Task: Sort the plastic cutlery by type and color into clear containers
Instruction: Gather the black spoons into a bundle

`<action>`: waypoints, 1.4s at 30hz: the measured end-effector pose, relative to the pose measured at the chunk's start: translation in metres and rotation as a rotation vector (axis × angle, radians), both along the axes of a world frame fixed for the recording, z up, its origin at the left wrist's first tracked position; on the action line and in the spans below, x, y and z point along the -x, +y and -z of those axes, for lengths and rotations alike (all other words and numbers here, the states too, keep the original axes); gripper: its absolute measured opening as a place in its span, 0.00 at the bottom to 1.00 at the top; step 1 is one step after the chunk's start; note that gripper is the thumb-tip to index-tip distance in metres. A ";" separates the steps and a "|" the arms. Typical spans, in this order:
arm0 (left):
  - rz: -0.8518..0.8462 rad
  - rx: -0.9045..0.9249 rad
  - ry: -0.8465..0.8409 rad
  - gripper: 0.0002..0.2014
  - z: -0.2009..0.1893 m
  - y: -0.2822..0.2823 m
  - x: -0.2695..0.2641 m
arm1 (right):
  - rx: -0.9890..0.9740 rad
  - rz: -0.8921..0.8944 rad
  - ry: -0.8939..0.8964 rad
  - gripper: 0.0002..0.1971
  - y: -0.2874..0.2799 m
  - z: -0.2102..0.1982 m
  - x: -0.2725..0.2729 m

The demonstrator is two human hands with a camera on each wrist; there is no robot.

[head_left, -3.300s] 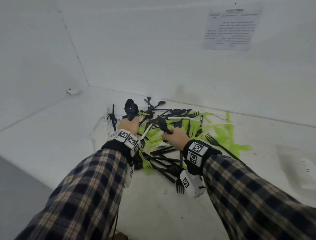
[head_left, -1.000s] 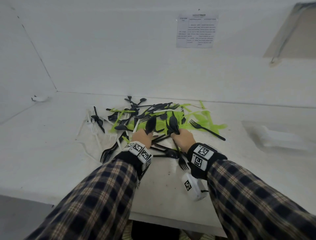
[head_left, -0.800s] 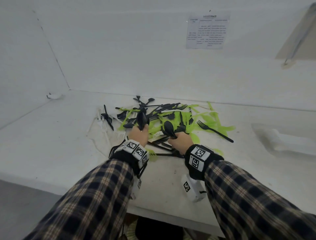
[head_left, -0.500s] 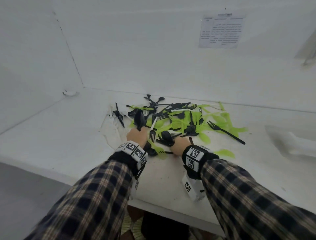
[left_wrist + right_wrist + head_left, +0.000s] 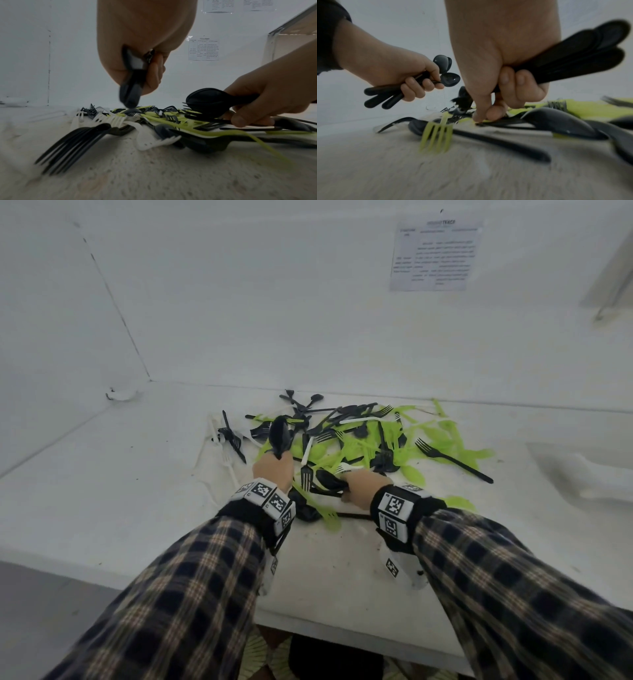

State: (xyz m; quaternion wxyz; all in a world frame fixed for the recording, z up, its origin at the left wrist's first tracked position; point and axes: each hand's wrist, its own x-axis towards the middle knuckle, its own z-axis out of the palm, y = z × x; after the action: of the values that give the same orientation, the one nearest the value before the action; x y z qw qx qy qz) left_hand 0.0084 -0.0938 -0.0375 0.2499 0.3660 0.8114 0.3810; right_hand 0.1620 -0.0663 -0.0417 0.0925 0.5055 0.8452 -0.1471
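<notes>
- The step in hand looks like gathering black spoons out of the mixed cutlery pile [image 5: 346, 446] on the white desk [image 5: 137, 474]; nothing seems to be going into a container at this moment.
- The left hand [image 5: 273, 472] has its fingers curled round a bundle of black spoons [image 5: 280, 434], bowls pointing up and away, held above the left side of the pile.
- The right hand [image 5: 364, 487] grips a second bundle of black spoons [image 5: 583, 54] against the palm, while its thumb and forefinger [image 5: 481, 108] reach down and pinch at a dark handle lying in the pile; whether that handle is a spoon's I cannot tell.
- The pile is a tangle of black, green and white pieces: a green fork [image 5: 436, 136] lies just in front of the right hand, and white forks [image 5: 111, 119] are caught among black ones.
- A clear container [image 5: 582, 474] appears to sit at the far right of the desk, well apart from the pile; its contents are too faint to read.
- The next move likely calls for drawing the pinched piece free without dragging the green and white pieces tangled over it, then adding it to the right hand's bundle.
- With both hands full, a carry to the container probably follows soon.
</notes>
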 end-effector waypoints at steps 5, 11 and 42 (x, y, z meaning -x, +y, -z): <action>0.044 0.008 0.009 0.15 -0.001 0.011 0.006 | 0.022 -0.031 0.042 0.15 0.005 -0.007 -0.004; 0.091 -0.013 0.005 0.12 -0.004 0.018 0.006 | -0.010 0.155 0.124 0.16 0.006 -0.006 -0.008; 0.414 0.164 0.152 0.15 0.012 0.031 0.006 | -0.087 0.625 0.661 0.12 0.008 0.004 -0.001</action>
State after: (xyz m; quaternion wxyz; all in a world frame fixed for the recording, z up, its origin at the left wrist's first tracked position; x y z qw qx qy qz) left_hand 0.0024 -0.0624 -0.0491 0.2897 0.5307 0.7638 0.2259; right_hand 0.1632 -0.0582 -0.0459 -0.2522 0.6656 0.6415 -0.2859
